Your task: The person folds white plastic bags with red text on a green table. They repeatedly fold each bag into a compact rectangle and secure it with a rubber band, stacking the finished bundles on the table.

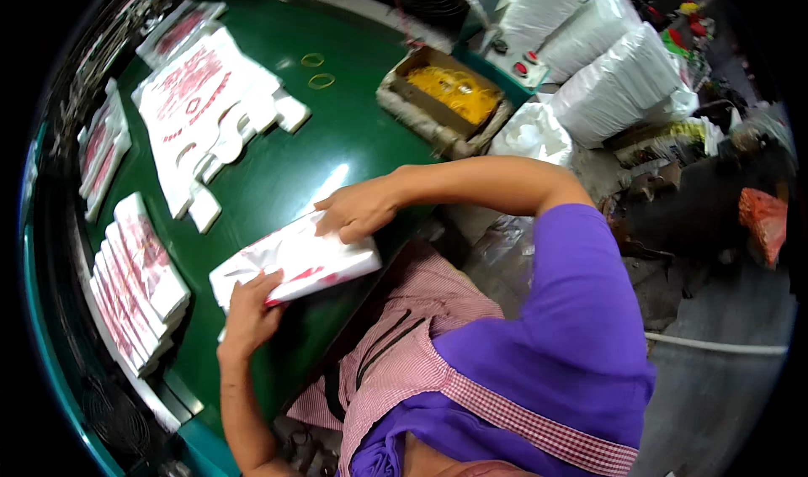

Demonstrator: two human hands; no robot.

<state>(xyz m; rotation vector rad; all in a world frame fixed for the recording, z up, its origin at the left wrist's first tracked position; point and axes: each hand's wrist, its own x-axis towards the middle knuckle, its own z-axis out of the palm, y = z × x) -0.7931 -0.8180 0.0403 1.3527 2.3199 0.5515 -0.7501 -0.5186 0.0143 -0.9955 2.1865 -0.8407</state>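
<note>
A folded bundle of white plastic bags [297, 259] with red print lies on the green tabletop [265, 174], close to its front edge. My left hand [252, 313] holds the bundle's left end, fingers on top and thumb at the near side. Towards the right end, my right hand [356, 209] holds the bundle down from above with bent fingers; some fingertips are hidden. Beyond them lies an unfolded stack of white T-shirt bags [196, 98] with red print, its handles towards me. Several folded bundles [139, 288] overlap in a row at the left edge.
Two yellow rubber bands [322, 81] lie on the tabletop. A box of rubber bands [451, 95] stands at the right edge, beside a control panel with red buttons [520, 69]. Bags in clear wrap [104, 149] lie far left. Large white packed sacks [618, 86] stand at the right.
</note>
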